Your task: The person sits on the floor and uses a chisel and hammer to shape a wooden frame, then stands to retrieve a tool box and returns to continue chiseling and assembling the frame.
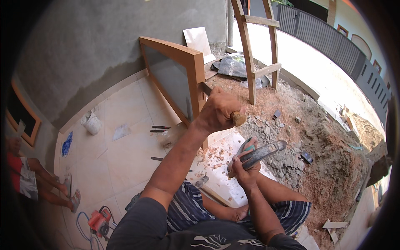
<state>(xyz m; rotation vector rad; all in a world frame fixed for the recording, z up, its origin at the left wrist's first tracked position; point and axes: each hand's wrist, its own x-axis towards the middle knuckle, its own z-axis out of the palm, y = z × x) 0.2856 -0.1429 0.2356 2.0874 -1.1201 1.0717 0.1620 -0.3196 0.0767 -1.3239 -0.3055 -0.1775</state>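
My left hand (218,109) is closed round a wooden-handled chisel (238,119), its rounded butt showing below the fist. The chisel's dark blade reaches toward the edge of a wooden frame (195,68) with a glass-like grey panel; whether they touch, I cannot tell. Lower and to the right, my right hand (246,171) grips a dark, slightly curved bar-like tool (266,153) with a slot near its far end. Its exact kind is unclear. Wood chips (212,160) litter the floor beneath the frame, and a hammer (202,181) lies near my leg.
Soil and rubble (308,154) lie to the right, with a wooden ladder (252,54) standing beyond. Dark narrow tools (160,127) and a white bucket (91,123) are on the tiles (125,154). A red power tool (100,221) with a blue cord sits lower left, near another person's legs (52,183).
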